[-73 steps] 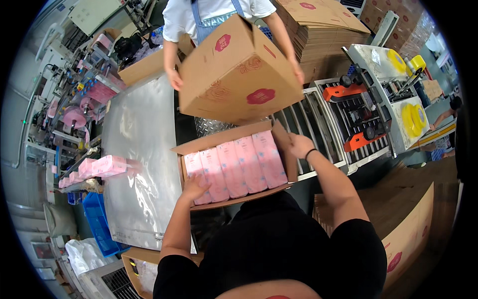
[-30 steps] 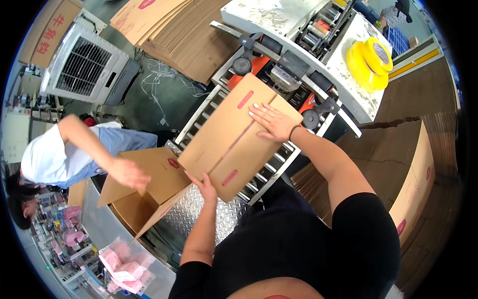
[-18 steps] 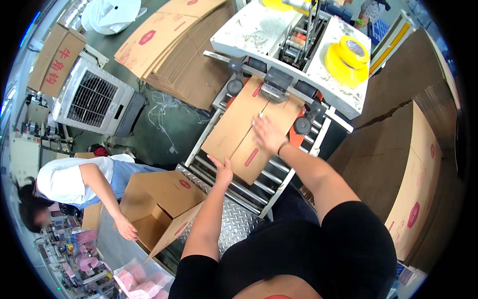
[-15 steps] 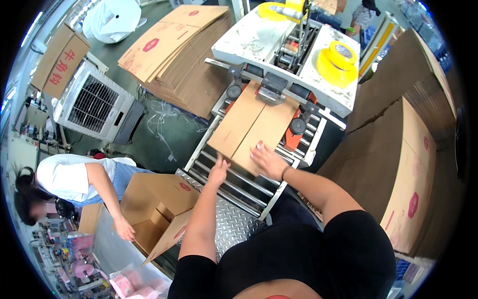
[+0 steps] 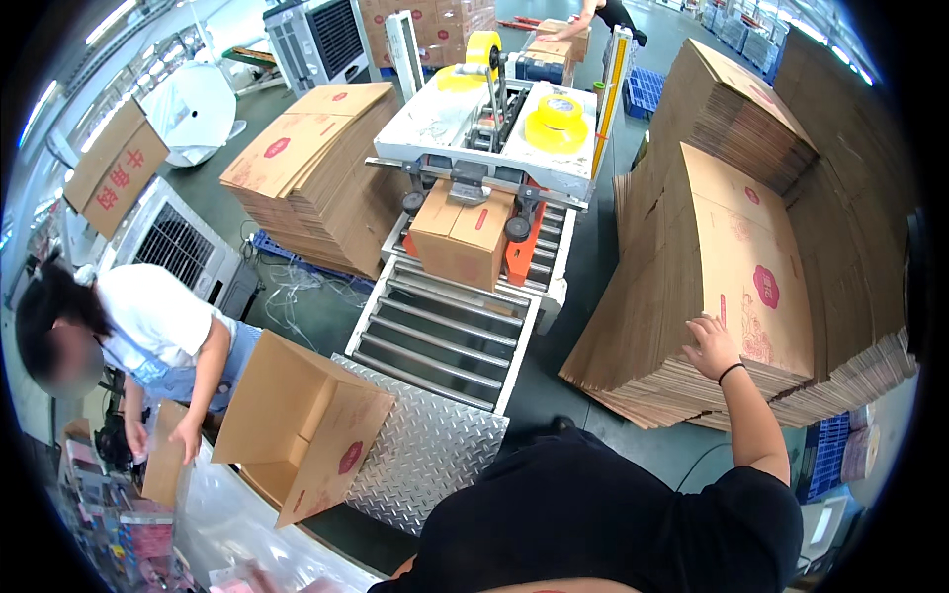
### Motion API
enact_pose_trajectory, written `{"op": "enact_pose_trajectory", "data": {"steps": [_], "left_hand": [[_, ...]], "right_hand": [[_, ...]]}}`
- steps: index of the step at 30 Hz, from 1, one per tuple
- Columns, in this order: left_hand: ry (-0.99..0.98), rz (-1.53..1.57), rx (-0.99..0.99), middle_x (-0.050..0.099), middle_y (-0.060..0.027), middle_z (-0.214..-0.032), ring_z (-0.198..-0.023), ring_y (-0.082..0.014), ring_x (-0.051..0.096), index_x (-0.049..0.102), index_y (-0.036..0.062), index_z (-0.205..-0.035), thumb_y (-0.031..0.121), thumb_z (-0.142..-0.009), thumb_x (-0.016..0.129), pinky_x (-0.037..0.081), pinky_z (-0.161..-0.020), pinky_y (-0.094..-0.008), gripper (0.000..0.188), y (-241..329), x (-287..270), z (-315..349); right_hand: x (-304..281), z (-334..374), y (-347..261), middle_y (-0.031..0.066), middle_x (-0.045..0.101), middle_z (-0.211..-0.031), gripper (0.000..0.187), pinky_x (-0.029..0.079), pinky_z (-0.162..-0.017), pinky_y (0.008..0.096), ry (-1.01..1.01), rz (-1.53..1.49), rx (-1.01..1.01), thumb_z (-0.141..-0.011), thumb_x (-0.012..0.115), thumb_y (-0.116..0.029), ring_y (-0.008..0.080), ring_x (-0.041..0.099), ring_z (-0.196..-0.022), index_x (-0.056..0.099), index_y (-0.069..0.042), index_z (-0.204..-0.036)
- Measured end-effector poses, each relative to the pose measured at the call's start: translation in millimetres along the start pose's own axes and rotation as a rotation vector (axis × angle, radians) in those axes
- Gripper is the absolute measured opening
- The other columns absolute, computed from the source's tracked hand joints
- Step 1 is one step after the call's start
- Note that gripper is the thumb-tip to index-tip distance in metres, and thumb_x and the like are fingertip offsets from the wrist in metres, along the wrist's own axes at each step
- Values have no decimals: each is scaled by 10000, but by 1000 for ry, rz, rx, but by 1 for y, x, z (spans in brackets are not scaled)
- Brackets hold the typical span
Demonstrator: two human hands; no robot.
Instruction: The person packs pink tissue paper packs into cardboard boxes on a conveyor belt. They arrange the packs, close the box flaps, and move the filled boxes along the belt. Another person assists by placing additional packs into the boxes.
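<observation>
The right hand point(image 5: 710, 346) is resting on the top flat carton point(image 5: 736, 267) of the leaning stack of folded cartons point(image 5: 682, 306), which is sitting on the floor at the person's right, just beside the roller conveyor point(image 5: 450, 331). Judging by that, the step in hand is picking a fresh blank off the stack. The grip is wide: fingers spread flat on the top sheet's near edge, not closed round anything. Left hand isn't in view, so can't tell its grip.

The top carton is lying tilted, printed face up and sloping down toward the person; its long axis is running near-to-far, away from the person toward the upper right. Next move prob. calls for curling fingers under the near edge and peeling just one sheet off, w/o dragging the ones below.

Beyond it, a closed box point(image 5: 463, 232) is sitting at the far end of the rollers, entering the taping machine point(image 5: 494, 124). At the left, an open carton point(image 5: 301, 425) is standing on the checker-plate tabletop point(image 5: 425, 455) w/ a co-worker point(image 5: 148, 336) bending beside it. Another flat stack point(image 5: 316, 168) is standing left of the machine.
</observation>
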State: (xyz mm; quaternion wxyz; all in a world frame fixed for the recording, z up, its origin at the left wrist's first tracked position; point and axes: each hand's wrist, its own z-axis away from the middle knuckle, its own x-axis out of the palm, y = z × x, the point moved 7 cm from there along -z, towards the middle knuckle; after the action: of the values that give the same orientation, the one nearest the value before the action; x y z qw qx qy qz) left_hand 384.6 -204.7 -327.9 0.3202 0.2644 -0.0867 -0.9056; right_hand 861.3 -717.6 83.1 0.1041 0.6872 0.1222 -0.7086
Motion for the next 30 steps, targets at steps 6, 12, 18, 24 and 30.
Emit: {"op": "enact_pose_trajectory", "data": {"steps": [6, 12, 18, 24, 30], "left_hand": [[193, 11, -236, 661, -263, -1193, -1159, -418, 621, 703, 37, -1132, 303, -974, 489, 483, -989, -518, 376, -86, 33, 45], [494, -288, -193, 700, -234, -1143, -1106, -360, 668, 702, 16, -1166, 272, -966, 508, 509, -974, -455, 378, -18, -59, 18], [476, 540, 34, 705, -176, -1194, -1070, -299, 687, 615, 80, -1334, 416, -949, 619, 526, -931, -387, 511, 230, -44, 18], [216, 256, 395, 654, -155, -1307, -1179, -282, 638, 518, 84, -1439, 503, -942, 648, 480, -1014, -380, 663, 335, 32, 26], [695, 1135, 188, 349, -143, -1601, -1473, -307, 314, 315, 111, -1569, 622, -998, 443, 263, -1194, -435, 777, 251, -34, 93]], "right_hand": [[-1, 41, 23, 10, 486, -1439, 675, 215, -1226, 519, 56, 74, -89, -783, 786, -378, 275, 349, -1428, 566, -119, -1366], [-23, 63, 26, -5, 538, -1378, 532, 300, -1172, 485, 203, 104, -359, -753, 789, -278, 254, 459, -1322, 623, -168, -1247], [-70, 95, 72, 84, 603, -1311, 455, 431, -1090, 453, 593, -296, -100, -728, 647, 23, 324, 511, -1289, 662, -104, -1165], [-182, 146, 12, 65, 742, -1009, 250, 565, -876, 360, 909, -109, -502, -779, 692, -37, 255, 724, -932, 715, -78, -1024], [-302, 230, -27, 79, 746, -918, 232, 579, -684, 334, 711, -300, -1160, -726, 680, -89, 237, 738, -827, 731, -78, -953]]}}
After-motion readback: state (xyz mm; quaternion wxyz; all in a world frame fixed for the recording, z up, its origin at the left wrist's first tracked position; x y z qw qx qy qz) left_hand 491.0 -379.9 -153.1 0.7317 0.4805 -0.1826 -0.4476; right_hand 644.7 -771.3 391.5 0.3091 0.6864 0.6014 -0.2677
